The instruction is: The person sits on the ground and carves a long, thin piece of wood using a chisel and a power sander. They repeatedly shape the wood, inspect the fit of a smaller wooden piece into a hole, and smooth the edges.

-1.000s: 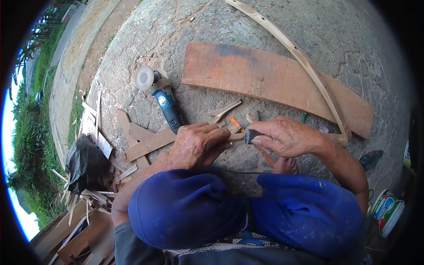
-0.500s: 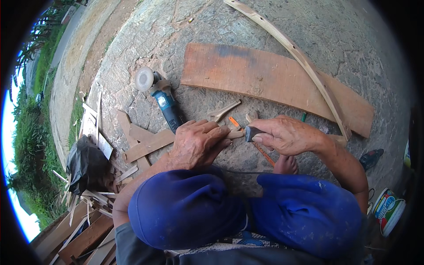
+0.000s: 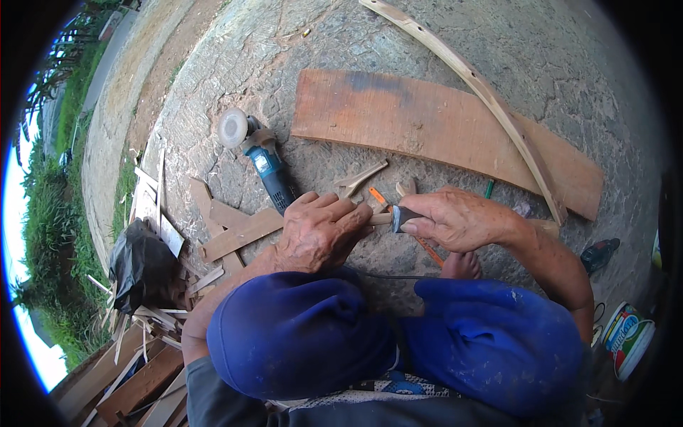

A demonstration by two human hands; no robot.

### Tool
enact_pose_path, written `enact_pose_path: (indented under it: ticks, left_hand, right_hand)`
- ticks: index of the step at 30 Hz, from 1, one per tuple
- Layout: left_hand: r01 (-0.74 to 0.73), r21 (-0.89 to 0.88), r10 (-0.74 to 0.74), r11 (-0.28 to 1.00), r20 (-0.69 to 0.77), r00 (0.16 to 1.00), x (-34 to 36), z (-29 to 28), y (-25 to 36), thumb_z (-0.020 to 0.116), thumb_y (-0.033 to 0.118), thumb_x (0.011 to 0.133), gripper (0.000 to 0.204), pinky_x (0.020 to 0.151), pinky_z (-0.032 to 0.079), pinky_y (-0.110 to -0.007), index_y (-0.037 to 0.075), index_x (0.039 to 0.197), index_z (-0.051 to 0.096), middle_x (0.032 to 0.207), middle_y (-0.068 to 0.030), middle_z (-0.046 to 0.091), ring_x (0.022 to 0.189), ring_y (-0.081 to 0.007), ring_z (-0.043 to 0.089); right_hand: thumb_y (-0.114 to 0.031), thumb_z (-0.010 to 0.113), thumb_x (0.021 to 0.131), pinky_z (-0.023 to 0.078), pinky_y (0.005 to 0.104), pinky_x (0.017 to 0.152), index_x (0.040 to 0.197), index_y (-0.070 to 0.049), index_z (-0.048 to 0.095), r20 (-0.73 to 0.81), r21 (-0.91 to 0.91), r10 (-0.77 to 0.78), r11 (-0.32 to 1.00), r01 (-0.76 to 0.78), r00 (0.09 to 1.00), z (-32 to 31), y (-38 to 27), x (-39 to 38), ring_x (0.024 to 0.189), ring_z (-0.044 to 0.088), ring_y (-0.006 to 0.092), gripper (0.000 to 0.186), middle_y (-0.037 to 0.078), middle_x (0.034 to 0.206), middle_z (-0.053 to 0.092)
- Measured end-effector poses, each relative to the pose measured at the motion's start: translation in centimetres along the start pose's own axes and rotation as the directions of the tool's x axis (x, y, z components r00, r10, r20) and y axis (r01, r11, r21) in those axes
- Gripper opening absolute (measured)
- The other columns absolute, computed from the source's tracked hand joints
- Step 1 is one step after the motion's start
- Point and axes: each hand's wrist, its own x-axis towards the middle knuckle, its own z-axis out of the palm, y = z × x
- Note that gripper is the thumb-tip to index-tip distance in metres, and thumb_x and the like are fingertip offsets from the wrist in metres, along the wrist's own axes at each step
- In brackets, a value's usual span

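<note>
- My left hand [image 3: 320, 231] is curled down over a small pale wood piece [image 3: 380, 218], fingers bent and pressing it against the concrete ground [image 3: 299, 57]; most of the piece is hidden under the hand.
- My right hand [image 3: 455, 219] is closed in a narrow grip around a dark tool [image 3: 404, 215], whose tip meets the end of the wood piece just beside the left fingertips.
- I take the blue angle grinder [image 3: 265, 162] as my landmark: both hands work just to its right and a little nearer to me, and its handle end nearly reaches my left knuckles.
- An orange pencil [image 3: 378, 196] lies between the grinder and the right hand, beside small pale offcuts [image 3: 359, 178].
- Beyond the hands, right of the grinder, a long reddish board [image 3: 441, 132] lies flat, and a thin curved wood strip [image 3: 491, 99] crosses over its far end.
- Left of the grinder a heap of wood scraps [image 3: 213, 228] spreads out, with a black bag [image 3: 141, 265] further left among them.
- My blue-clad knees [image 3: 306, 334] fill the near part of the view and block the ground beneath my hands; bare toes [image 3: 461, 265] show under my right wrist.
- Far right of the grinder, at the edge, stands a round white tub [image 3: 629, 338] with a coloured label in green, blue and red.
</note>
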Motion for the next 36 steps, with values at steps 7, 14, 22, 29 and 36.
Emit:
enact_pose_path:
  ticks: [7,14,22,29,36]
  left_hand:
    - [0.043,0.043,-0.041,0.998,-0.031,0.999,0.4,0.3,0.3,0.073,0.025,0.090,0.025,0.068,0.043,-0.037,0.013,0.110,0.067,0.085,-0.0008,0.064,0.079,-0.0197,0.062]
    - [0.074,0.045,-0.073,0.996,-0.020,0.997,0.1,0.9,-0.4,0.073,0.028,0.091,0.026,0.071,0.042,-0.037,0.014,0.111,0.068,0.090,-0.0012,0.066,0.084,-0.0193,0.063]
    - [0.052,0.076,-0.049,0.996,-0.045,0.998,-0.3,0.8,-0.3,0.074,0.026,0.088,0.029,0.071,0.041,-0.035,0.014,0.113,0.067,0.090,0.0022,0.065,0.081,-0.0174,0.062]
    - [0.028,0.109,-0.015,0.994,-0.113,0.993,-0.5,1.3,-0.4,0.077,0.023,0.083,0.035,0.070,0.041,-0.035,0.015,0.115,0.066,0.086,0.0029,0.061,0.080,-0.0162,0.061]
    - [0.039,0.110,-0.020,0.993,-0.165,0.986,-0.2,1.9,-0.6,0.077,0.023,0.082,0.037,0.071,0.041,-0.034,0.015,0.116,0.066,0.087,0.0027,0.061,0.080,-0.0161,0.061]
  right_hand:
    - [-0.030,0.056,0.103,0.047,0.0491,0.072,0.110,-0.003,0.058,-0.047,0.032,-0.037,0.999,0.038,0.998,-0.7,-0.1,-0.1,0.076,0.061,0.0417,0.028,0.020,0.080,0.060]
    - [-0.028,0.052,0.105,0.047,0.0512,0.075,0.114,-0.003,0.060,-0.006,0.028,-0.014,1.000,0.014,1.000,-1.2,-0.2,0.1,0.080,0.063,0.0402,0.028,0.020,0.083,0.061]
    - [-0.029,0.056,0.103,0.047,0.0484,0.070,0.111,-0.006,0.060,-0.039,-0.051,-0.069,0.996,0.067,0.997,-0.8,-0.3,0.2,0.072,0.061,0.0384,0.024,0.017,0.075,0.057]
    - [-0.027,0.055,0.104,0.047,0.0545,0.076,0.112,-0.004,0.059,-0.018,-0.079,0.000,0.997,-0.001,1.000,-0.6,-0.9,0.6,0.083,0.063,0.0445,0.025,0.022,0.080,0.062]
    - [-0.027,0.056,0.103,0.046,0.0491,0.069,0.114,-0.005,0.060,-0.099,-0.046,-0.112,0.993,0.108,0.989,-0.5,0.2,0.3,0.073,0.061,0.0409,0.025,0.020,0.076,0.058]
